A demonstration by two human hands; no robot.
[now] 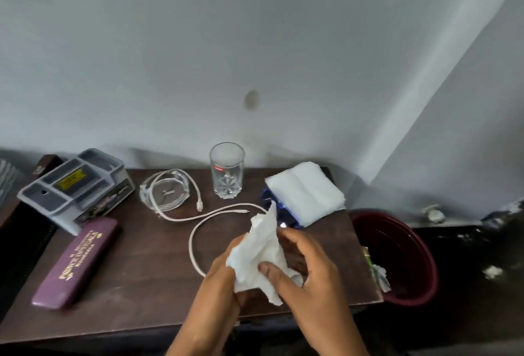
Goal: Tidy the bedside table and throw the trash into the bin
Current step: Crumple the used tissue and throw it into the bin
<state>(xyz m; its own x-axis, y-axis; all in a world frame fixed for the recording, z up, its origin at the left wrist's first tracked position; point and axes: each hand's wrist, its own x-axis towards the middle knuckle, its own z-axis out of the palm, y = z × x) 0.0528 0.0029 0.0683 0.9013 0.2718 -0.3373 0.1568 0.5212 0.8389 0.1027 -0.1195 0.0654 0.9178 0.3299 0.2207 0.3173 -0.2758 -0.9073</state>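
Presently, both hands are over the near middle of the table (141,270), working one crumpled tissue (261,250) held above the wood. My right hand (309,265) pinches it, thumb pressed on the near face and fingers curled round the far side. My left hand (218,279) holds it from the left and below. Its fingers are buried under the paper, so I cannot report exactly how they lie.

A white cable (190,245) loops across the tabletop. Its near end passes behind the left hand and is lost; its far end lies coiled in a glass dish (164,191). A drinking glass (226,174) stands upright at the far edge, apart from the dish.

At the far right, a stack of napkins (306,191) covers most of a blue packet (268,198), of which only a strip shows. At the left lie a purple case (76,262), its gold lettering too blurred to read, and beyond it a grey tray (73,182) sitting tilted on a box, its yellow label illegible.

The bin (402,248), dark red, stands on the floor just right of the table. The table edge cuts off its left side. Some white scrap (380,273) shows inside it, but I cannot make out what it is.
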